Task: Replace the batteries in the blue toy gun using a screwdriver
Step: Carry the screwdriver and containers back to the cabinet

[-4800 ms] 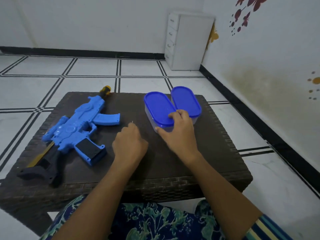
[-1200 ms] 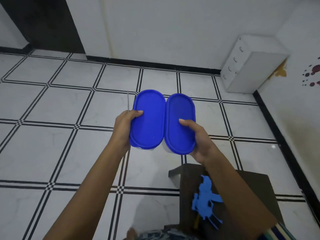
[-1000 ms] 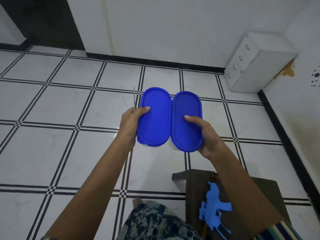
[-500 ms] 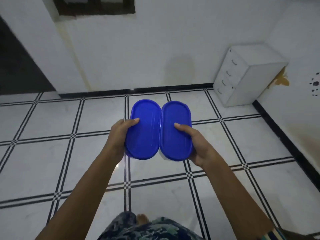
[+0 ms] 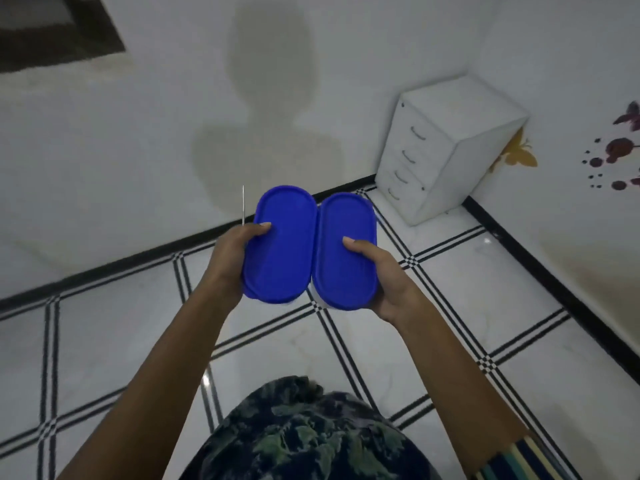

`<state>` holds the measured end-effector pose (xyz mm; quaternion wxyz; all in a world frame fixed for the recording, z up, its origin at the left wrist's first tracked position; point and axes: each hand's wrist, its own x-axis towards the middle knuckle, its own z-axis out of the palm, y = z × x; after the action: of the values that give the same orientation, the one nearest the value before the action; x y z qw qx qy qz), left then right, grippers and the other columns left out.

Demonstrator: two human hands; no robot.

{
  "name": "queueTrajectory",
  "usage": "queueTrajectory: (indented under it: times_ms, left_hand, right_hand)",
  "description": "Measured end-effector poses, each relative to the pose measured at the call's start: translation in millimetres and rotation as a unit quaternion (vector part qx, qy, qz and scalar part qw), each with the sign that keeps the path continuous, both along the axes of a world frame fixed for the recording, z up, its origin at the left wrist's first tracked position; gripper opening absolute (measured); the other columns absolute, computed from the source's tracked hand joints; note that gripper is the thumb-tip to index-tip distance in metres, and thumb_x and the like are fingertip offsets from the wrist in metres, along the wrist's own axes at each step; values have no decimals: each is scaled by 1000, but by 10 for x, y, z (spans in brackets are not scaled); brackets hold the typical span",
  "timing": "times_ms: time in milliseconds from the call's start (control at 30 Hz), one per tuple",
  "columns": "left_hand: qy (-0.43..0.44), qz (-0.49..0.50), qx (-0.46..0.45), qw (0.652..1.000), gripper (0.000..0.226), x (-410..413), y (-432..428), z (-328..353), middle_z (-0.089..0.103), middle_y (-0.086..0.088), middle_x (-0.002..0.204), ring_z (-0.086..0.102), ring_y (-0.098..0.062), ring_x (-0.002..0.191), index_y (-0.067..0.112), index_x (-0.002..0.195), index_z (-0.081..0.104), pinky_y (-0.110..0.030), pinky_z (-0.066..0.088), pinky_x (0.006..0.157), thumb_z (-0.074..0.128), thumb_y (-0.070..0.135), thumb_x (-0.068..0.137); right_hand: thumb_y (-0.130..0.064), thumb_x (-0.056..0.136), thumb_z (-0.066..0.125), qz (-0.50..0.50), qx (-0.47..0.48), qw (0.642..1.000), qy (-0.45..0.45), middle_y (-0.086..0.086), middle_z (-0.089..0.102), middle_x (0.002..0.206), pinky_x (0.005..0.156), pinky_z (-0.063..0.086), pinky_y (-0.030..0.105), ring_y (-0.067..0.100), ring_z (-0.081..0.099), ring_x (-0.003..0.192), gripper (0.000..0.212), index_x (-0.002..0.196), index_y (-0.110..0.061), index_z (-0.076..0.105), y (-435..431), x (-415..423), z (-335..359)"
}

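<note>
matt blue plastic lids [image 5: 280, 247]; thin shiny metal rod [image 5: 243, 204]; glossy marbled floor tiles [image 5: 381, 348]; patterned cloth garment [image 5: 304, 434].

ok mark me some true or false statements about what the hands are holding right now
1. The left hand holds the left container and the right hand holds the right container. True.
2. Both containers are open, with their lids off. False: both are closed, with a thumb resting on top of each.
3. A thin metal rod sticks up from the left hand. True.
4. The blue toy gun lies beside the containers. False: it is not in view; the containers are held in the air above the tiled floor.
5. The white drawer unit has its drawers pulled out. False: all are pushed in.
</note>
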<state>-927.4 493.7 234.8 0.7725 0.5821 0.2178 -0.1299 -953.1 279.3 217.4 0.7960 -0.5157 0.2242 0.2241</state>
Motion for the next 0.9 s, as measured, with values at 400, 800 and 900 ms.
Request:
queueTrajectory:
  times_ms: [400, 800, 900]
  left_hand:
    - [3, -117, -3, 993, 33, 4067, -1061, -276, 68, -11, 114, 65, -35, 102, 12, 107, 61, -50, 53, 84, 68, 28, 79]
    - [26, -260, 32, 965, 46, 7235, -2093, -424, 72, -5, 107, 69, -28, 95, 10, 103, 63, -48, 57, 82, 79, 39, 71]
    - [20, -309, 48, 949, 41, 7892, -2421, -609, 72, -4, 103, 69, -25, 94, 15, 84, 57, -45, 57, 80, 82, 44, 66]
  right_hand:
    - [-38, 73, 79, -128, 5, 992, 12, 5, 72, 115, 88, 55, 49, 32, 66, 109, 56, 123, -21, 64, -901, 3602, -314]
    - [-39, 78, 75, -284, 26, 956, 63, 3, 71, 116, 80, 58, 44, 29, 66, 107, 46, 120, -24, 64, -1606, 6305, -355]
    - [-41, 76, 78, -329, 15, 942, 65, 5, 70, 118, 86, 58, 45, 30, 66, 109, 53, 123, -23, 63, -1778, 6804, -495]
